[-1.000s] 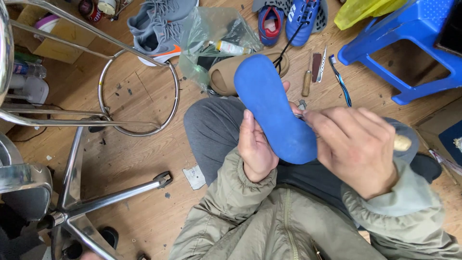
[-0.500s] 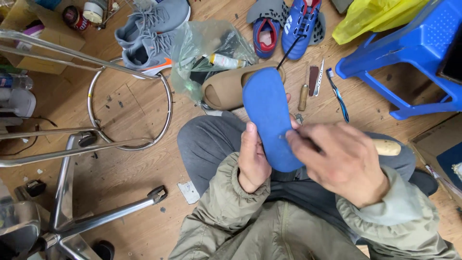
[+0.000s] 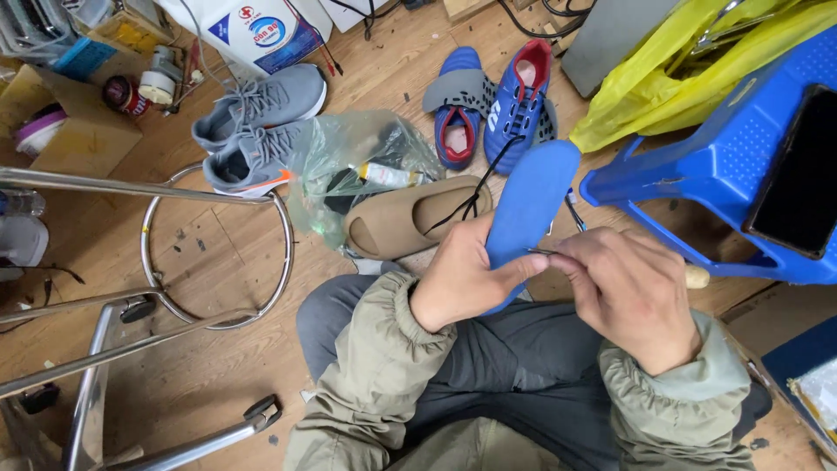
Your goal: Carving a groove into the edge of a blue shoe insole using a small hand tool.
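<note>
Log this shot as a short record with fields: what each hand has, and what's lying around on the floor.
left hand: grips a blue insole, thumb across its lower part
right hand: pinches a thin metal tool against the insole's edge
floor ahead: tan slipper, blue football boots, grey trainers, clear plastic bag
person's right: blue plastic stool, yellow bag
person's left: chrome stool frame

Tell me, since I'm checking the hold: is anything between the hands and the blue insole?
Nothing visible. The left hand grips the blue insole directly; the right hand presses a thin metal tool against its edge.
</note>
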